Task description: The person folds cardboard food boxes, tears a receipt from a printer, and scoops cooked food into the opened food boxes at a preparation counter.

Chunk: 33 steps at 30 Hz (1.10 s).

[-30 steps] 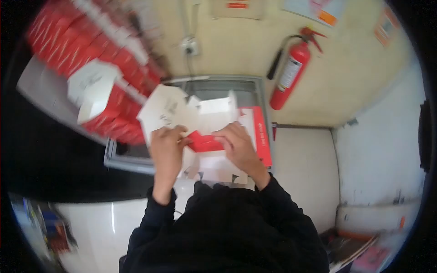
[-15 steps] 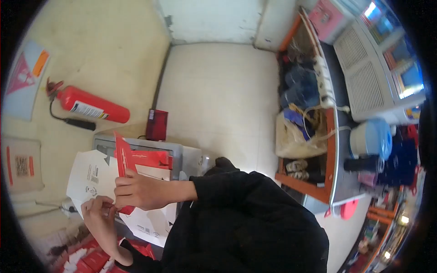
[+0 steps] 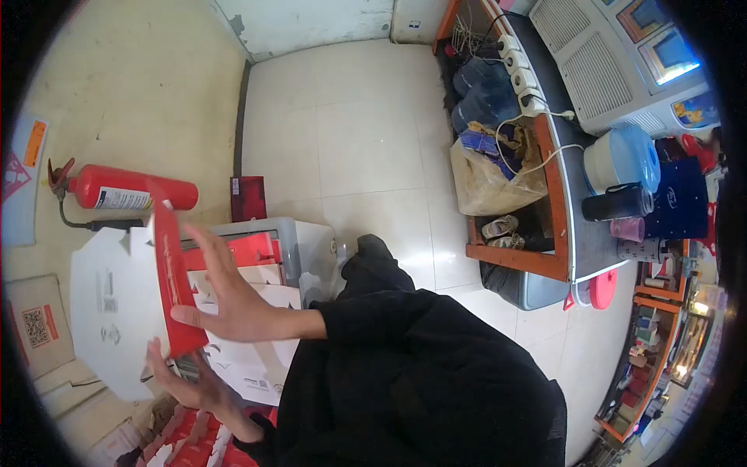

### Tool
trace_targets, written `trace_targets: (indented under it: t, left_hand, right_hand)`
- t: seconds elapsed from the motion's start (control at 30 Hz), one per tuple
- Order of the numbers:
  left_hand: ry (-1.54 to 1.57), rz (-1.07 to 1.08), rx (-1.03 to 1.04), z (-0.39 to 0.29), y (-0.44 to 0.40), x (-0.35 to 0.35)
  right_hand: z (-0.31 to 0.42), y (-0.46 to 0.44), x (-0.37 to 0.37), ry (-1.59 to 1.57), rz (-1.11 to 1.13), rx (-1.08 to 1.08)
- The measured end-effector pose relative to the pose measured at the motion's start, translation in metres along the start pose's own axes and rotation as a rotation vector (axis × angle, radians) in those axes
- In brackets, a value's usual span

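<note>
One hand, the left hand (image 3: 198,387), is nearest, its fingers parted at the near end of a red-and-white carton (image 3: 117,303), whether touching I cannot tell. Just beyond, the right hand (image 3: 229,300) spreads its fingers, thumb seemingly against the carton's red wall (image 3: 173,288), which lies immediately to their left with its long axis running near to far. Past the carton's far end is a red fire extinguisher (image 3: 136,187).

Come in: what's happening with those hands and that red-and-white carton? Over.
Right hand open, thumb at carton. Left hand near its lower end, grip unclear. Carton opened out. Nothing visibly in the way.
</note>
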<state>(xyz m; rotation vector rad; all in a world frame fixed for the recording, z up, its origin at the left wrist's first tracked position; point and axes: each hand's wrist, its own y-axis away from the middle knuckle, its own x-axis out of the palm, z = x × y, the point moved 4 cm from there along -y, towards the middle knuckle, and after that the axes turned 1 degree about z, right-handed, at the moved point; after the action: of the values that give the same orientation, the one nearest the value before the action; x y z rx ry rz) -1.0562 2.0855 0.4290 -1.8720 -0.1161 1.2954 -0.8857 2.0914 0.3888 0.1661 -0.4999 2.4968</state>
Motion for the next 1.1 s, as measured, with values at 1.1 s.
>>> trace_targets:
  t: [1.1]
  left_hand:
    - [1.022,0.823,-0.836,0.082,0.126,-0.007]
  right_hand:
    - [-0.037,0.054,0.062,-0.045,1.205,-0.140]
